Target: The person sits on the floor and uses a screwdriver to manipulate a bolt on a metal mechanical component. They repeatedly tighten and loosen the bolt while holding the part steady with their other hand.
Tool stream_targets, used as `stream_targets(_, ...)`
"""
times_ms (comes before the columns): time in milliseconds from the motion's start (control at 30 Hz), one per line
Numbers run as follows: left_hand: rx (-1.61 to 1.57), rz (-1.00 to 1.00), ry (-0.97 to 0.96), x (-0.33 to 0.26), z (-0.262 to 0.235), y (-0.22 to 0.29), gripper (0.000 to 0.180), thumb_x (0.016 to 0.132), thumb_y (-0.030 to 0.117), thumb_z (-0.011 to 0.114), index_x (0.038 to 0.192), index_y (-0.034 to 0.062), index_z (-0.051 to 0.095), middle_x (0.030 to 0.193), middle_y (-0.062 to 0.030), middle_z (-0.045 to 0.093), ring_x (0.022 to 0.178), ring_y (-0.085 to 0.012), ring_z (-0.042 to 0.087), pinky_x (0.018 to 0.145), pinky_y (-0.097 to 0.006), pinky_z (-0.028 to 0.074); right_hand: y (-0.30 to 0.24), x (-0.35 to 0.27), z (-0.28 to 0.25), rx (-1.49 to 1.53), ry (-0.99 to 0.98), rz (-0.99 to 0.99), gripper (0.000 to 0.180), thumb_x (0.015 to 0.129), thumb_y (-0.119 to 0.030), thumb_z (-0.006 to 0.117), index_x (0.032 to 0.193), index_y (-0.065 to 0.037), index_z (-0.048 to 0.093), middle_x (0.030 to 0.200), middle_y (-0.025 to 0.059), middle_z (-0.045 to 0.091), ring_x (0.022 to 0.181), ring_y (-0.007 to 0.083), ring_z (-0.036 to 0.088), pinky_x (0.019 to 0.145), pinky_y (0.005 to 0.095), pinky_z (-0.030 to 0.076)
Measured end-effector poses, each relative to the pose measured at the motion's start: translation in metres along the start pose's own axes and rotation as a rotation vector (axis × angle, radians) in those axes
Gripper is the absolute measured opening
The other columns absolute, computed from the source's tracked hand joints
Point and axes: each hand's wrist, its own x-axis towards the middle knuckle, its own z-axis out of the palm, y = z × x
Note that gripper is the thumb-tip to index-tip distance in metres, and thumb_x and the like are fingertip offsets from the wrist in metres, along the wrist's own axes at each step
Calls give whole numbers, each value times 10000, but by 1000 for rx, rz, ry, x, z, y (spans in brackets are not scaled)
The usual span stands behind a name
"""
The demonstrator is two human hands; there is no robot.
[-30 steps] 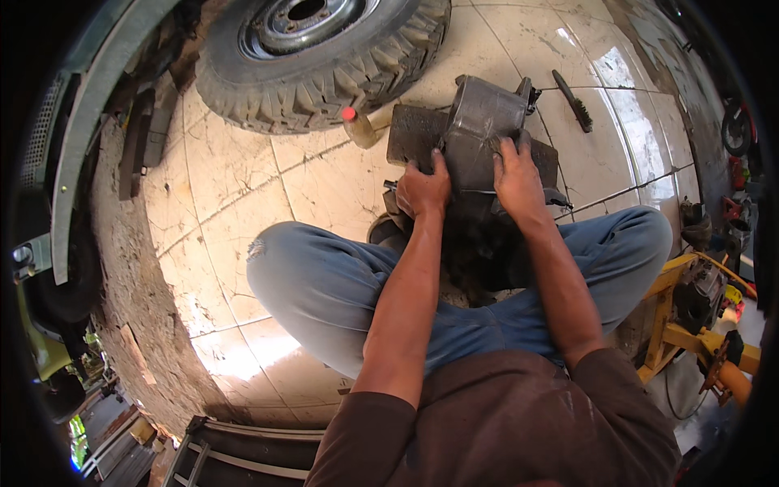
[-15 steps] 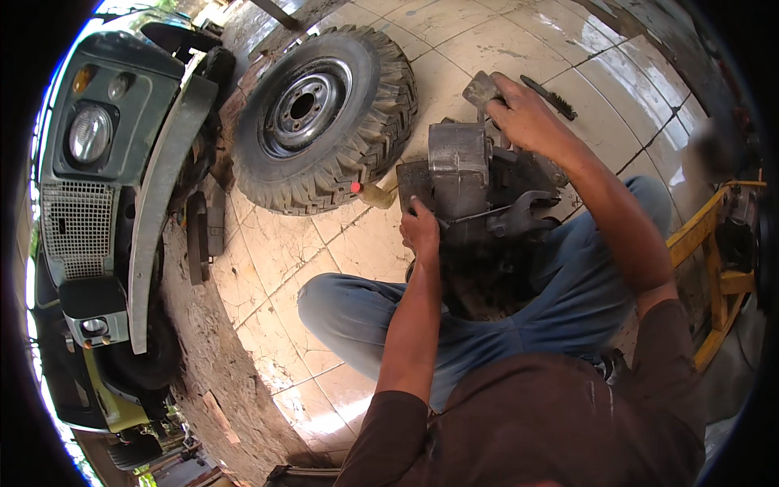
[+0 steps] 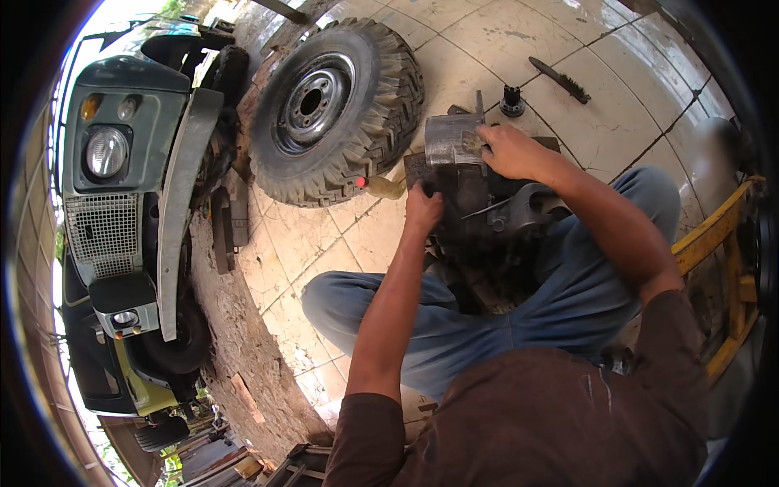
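A dark, greasy metal gearbox housing [image 3: 454, 187] stands between my bent legs, its rounded grey upper part [image 3: 445, 134] scuffed lighter. My right hand [image 3: 515, 152] is closed on a small flat worn pad [image 3: 471, 143], possibly folded sandpaper, and presses it against that rounded part. At the near left side, my left hand [image 3: 423, 209] grips the edge of the housing, with the fingertips partly hidden. A slim metal rod [image 3: 485, 209] juts over the dark body. Close by on the left lies a yellowish bottle with a red cap [image 3: 383, 187].
Beyond the housing, a black toothed part [image 3: 512, 101] and a wire brush [image 3: 560, 79] rest on the tiled floor [image 3: 471, 57]. A large tyre on its rim [image 3: 337, 114] lies at the upper left. Left is a parked vehicle [image 3: 122, 154]; right, a yellow frame [image 3: 718, 223].
My right hand has brought the pad back toward me onto the rounded grey part, uncovering the black toothed part. My left hand has slid slightly down along the housing's side. The view has shifted a little.
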Motion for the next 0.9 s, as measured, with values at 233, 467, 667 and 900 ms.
stream_targets(233,-36,11,77,-15,6,21,435,834,169,749,1205,-31,641,1145,-252,711,1108,-395,677,971,-432,516,19,-15,36,65,34,71,291,926,-146,605,1135,50,557,932,332,669,934,511,647,832,564,515)
stream_targets(467,-261,-135,101,-13,14,3,481,839,231,776,1185,-73,638,1146,-255,713,1104,-375,684,961,-409,516,8,-31,80,-45,112,28,226,953,-137,575,1104,24,527,990,330,637,881,515,652,795,575,529)
stream_targets(667,-336,-160,63,-11,8,8,544,831,268,794,1208,-89,631,1161,-256,709,1107,-365,683,964,-404,514,-16,-18,88,-160,86,95,207,968,-126,547,1123,5,507,1042,309,612,866,509,657,786,580,539)
stream_targets(900,-351,-126,57,-9,3,5,564,830,289,803,1199,-101,629,1127,-264,715,1081,-359,693,940,-407,525,-18,-21,67,-206,81,102,204,962,-126,555,1112,6,512,1010,303,628,899,498,662,785,580,540)
